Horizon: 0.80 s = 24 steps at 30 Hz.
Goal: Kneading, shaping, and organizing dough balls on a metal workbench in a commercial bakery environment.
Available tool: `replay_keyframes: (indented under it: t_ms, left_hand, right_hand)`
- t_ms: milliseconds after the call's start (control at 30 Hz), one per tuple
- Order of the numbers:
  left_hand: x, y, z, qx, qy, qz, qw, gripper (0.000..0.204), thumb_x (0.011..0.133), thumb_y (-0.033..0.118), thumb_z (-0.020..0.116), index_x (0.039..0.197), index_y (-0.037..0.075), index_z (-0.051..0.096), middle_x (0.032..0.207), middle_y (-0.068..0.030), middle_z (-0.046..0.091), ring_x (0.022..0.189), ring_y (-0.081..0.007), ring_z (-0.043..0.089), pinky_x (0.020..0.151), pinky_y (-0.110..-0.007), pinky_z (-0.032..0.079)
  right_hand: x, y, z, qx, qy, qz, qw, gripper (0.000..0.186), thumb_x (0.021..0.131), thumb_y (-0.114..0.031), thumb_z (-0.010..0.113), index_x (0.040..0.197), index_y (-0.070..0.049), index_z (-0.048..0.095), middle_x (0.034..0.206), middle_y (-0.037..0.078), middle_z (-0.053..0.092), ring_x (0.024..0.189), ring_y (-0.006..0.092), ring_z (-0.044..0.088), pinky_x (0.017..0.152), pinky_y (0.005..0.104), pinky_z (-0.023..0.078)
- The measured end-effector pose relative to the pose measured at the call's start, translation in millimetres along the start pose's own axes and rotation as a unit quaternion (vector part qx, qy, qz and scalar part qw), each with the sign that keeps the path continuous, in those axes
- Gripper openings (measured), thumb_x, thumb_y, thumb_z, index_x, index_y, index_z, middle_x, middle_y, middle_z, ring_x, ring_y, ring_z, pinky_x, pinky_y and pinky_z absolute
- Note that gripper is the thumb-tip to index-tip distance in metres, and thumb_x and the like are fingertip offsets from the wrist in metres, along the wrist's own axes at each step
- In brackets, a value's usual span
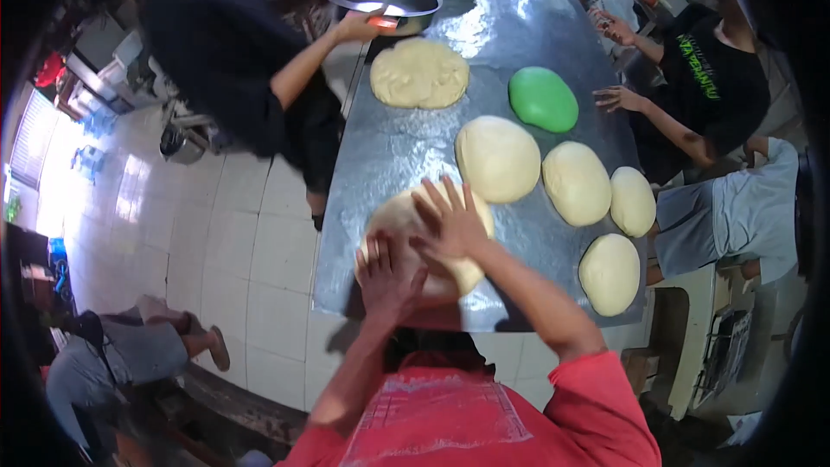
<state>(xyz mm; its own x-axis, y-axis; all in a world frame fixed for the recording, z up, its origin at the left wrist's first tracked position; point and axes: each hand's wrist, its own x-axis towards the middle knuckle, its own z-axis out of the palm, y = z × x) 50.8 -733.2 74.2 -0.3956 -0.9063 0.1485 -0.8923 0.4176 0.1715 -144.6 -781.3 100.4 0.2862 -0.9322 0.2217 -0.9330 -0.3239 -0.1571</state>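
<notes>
A large round of pale dough [415,216] lies at the near edge of the metal-topped table, under both my palms. On its near left side rests my left hand [389,281], fingers stretched out and pointing away from me. My right hand [454,220] lies flat on its upper right part with the fingers spread. Just beyond my right fingertips sits another smooth dough ball [497,159]. Farther right are more dough balls, one [577,183] in the middle and one [609,274] close to the near right corner.
A green dough ball [543,99] and a flattened, lumpy dough [420,73] lie farther up the table [354,199]. At the far left a person in black holds a large dark pan [383,2]. Another person's hands reach over the right edge. Other people stand beyond both sides.
</notes>
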Motion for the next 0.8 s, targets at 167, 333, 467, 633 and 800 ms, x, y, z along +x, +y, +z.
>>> replay_keyframes:
  t_ms: [167, 333, 467, 633, 800]
  left_hand:
    - [14.3, -35.7, -52.8, -0.152, -0.192, -0.031, 0.969, 0.079, 0.098, 0.050, 0.044, 0.155, -0.001, 0.025, 0.159, -0.0328, 0.018, 0.151, -0.0426, 0.013, 0.119, -0.056, 0.016]
    - [78.0, -39.7, -53.9, -0.347, -0.312, -0.065, 0.882, 0.084, 0.097, 0.060, 0.041, 0.158, 0.007, 0.020, 0.166, -0.0211, 0.010, 0.153, -0.0394, 0.009, 0.118, -0.061, 0.016]
    - [83.6, -14.0, -0.7, 0.039, -0.103, 0.025, 0.994, 0.090, 0.091, 0.070, 0.045, 0.159, 0.017, 0.022, 0.167, -0.0168, 0.006, 0.151, -0.0455, 0.008, 0.115, -0.068, 0.015]
    - [134.9, -34.2, 25.0, 0.003, -0.106, 0.067, 0.992, 0.083, 0.093, 0.069, 0.039, 0.159, 0.020, 0.026, 0.167, -0.0166, 0.010, 0.151, -0.0462, 0.008, 0.111, -0.075, 0.011]
    - [70.2, 23.4, 72.1, 0.011, -0.052, 0.148, 0.988, 0.075, 0.097, 0.066, 0.034, 0.158, 0.022, 0.028, 0.166, -0.0165, 0.017, 0.151, -0.0439, 0.013, 0.109, -0.078, 0.011]
  right_hand:
    - [68.4, 53.3, -50.6, 0.449, -0.444, 0.288, 0.720, 0.067, 0.097, -0.055, 0.046, 0.146, -0.009, 0.047, 0.156, 0.020, 0.036, 0.143, 0.0417, 0.034, 0.113, 0.0544, 0.029]
    - [-42.4, -7.0, 27.9, 0.032, 0.137, 0.069, 0.988, 0.056, 0.094, -0.043, 0.055, 0.140, -0.012, 0.055, 0.155, 0.015, 0.039, 0.147, 0.0406, 0.027, 0.112, 0.0594, 0.031]
    - [-95.1, -41.4, 5.7, 0.039, 0.021, 0.155, 0.987, 0.067, 0.094, -0.050, 0.052, 0.151, -0.014, 0.042, 0.164, 0.014, 0.025, 0.150, 0.0437, 0.021, 0.117, 0.0632, 0.019]
    - [-96.1, -8.9, -18.0, 0.080, -0.117, 0.099, 0.985, 0.069, 0.093, -0.051, 0.053, 0.152, -0.016, 0.041, 0.161, 0.014, 0.031, 0.149, 0.0439, 0.023, 0.116, 0.0649, 0.019]
    - [-82.3, -11.3, -19.9, 0.183, 0.008, 0.202, 0.962, 0.066, 0.093, -0.047, 0.053, 0.149, -0.014, 0.043, 0.162, 0.014, 0.028, 0.150, 0.0460, 0.018, 0.117, 0.0652, 0.017]
